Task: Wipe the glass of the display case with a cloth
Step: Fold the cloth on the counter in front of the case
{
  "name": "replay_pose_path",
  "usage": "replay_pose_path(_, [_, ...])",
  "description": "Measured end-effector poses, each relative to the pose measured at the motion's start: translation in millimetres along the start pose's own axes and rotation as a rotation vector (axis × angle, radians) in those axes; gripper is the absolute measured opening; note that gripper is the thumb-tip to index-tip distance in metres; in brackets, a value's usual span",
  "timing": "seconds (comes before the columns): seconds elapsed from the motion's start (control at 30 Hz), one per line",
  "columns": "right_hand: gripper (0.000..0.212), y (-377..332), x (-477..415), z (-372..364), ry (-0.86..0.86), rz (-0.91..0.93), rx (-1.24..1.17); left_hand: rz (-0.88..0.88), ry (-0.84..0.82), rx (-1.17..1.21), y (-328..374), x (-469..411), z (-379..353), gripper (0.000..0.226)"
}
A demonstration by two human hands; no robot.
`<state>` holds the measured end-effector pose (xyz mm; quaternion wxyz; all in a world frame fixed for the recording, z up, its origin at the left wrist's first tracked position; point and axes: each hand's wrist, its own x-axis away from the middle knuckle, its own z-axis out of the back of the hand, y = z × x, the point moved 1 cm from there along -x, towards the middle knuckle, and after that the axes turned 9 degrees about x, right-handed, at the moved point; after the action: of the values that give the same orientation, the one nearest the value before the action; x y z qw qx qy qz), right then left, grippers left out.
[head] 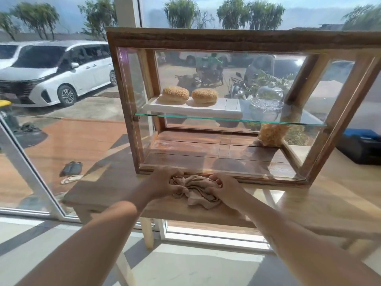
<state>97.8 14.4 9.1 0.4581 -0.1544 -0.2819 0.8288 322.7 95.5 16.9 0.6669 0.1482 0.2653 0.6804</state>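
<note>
Both hands, left (165,182) & right (222,187), fingers curled on crumpled cloth (195,191) atop table (329,199), arms outstretched.

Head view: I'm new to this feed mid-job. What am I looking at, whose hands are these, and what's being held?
There is only one picture, from a camera worn on a person's head, looking forward and down. No machine: two bare hands. The left hand and right hand both grip a crumpled beige cloth lying on the wooden table. Just behind it stands the wood-framed glass display case, holding two seeded buns on a white tray on its glass shelf. Wiping has not begun.
</note>
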Motion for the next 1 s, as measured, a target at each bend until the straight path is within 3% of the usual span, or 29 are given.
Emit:
replay_pose_path(0.17, [0.013, -1, 0, 20, -0.039, -0.006, -0.083, 0.016, 0.003, -0.020, 15, -5, 1, 0.019])
replay_pose_path(0.33, [0.023, -1, -3, 51, 0.038, -0.021, -0.234, 0.002, 0.050, 0.116, 39, -15, 17, 0.003])
replay_pose_path(0.43, [0.024, 0, 1, 65, 0.087, -0.005, -0.265, -0.017, 0.096, 0.181, 50, -17, 21, 0.007])
replay_pose_path(0.5, [0.031, 3, 6, 69, 0.097, 0.005, -0.270, 0.001, 0.041, 0.162, 52, -15, 16, 0.014])
replay_pose_path(0.63, [0.061, 16, 17, 56, -0.110, -0.013, -0.075, 0.015, -0.164, -0.068, 49, -5, -3, 0.036])
replay_pose_path(0.7, [0.056, 23, 22, 45, -0.163, -0.012, 0.078, 0.013, -0.187, -0.106, 50, 1, -9, 0.032])
replay_pose_path(0.8, [0.032, 24, 25, 35, -0.032, 0.149, 0.214, 0.043, -0.148, 0.000, 54, 2, -14, 0.049])
replay_pose_path(0.93, [0.048, 21, 28, 37, 0.080, 0.234, 0.185, 0.026, -0.253, 0.144, 78, -7, -18, 0.065])
replay_pose_path(1.0, [0.043, 25, 30, 38, 0.106, 0.229, 0.105, 0.060, -0.316, 0.184, 88, -13, -19, 0.059])
